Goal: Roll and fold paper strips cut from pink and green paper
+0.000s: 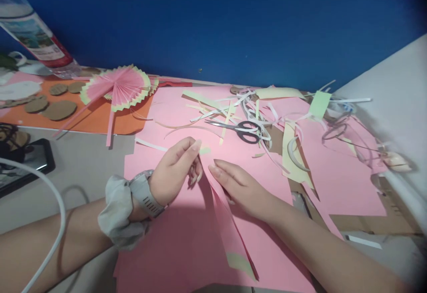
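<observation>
My left hand (182,164), with a grey watch and a scrunchie at the wrist, pinches the upper end of a folded pink paper strip (224,215). The thumb and fingers of my right hand (238,184) close on the same strip a little lower down. Its lower end, with a pale green patch, points toward me over large pink sheets (160,253). Black-handled scissors (247,132) lie beyond my hands among white and yellow paper strips (227,121).
At the back left, a pink and yellow pleated paper fan (122,88) rests on orange paper (133,121) beside cardboard discs (60,110) and a bottle (40,39). A phone (40,161) lies at left. Pink sheets (343,172) and scraps cover the right side, before a blue wall (227,26).
</observation>
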The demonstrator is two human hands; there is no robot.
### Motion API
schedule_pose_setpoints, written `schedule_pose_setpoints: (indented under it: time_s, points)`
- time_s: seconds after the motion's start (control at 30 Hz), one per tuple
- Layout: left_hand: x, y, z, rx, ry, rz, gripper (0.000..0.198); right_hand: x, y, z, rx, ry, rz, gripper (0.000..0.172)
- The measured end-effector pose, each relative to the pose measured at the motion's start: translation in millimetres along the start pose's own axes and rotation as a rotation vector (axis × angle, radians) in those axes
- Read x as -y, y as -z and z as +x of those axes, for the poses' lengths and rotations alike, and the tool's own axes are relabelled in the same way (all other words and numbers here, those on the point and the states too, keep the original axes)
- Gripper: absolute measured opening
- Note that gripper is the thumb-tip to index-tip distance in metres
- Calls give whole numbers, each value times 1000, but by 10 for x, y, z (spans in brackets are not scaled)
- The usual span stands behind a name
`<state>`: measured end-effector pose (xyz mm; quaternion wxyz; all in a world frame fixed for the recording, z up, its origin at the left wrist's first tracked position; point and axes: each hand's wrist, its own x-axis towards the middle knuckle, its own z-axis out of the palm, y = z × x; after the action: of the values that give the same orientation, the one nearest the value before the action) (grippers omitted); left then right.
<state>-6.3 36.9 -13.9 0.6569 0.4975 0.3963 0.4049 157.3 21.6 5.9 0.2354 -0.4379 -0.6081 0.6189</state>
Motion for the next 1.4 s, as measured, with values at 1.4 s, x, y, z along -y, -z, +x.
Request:
schedule_pose_setpoints:
  time_s: [1.4]
  points:
    - [-27,-27,-7,89,128,-18,19,-103,-125,-28,-56,-117,41,26]
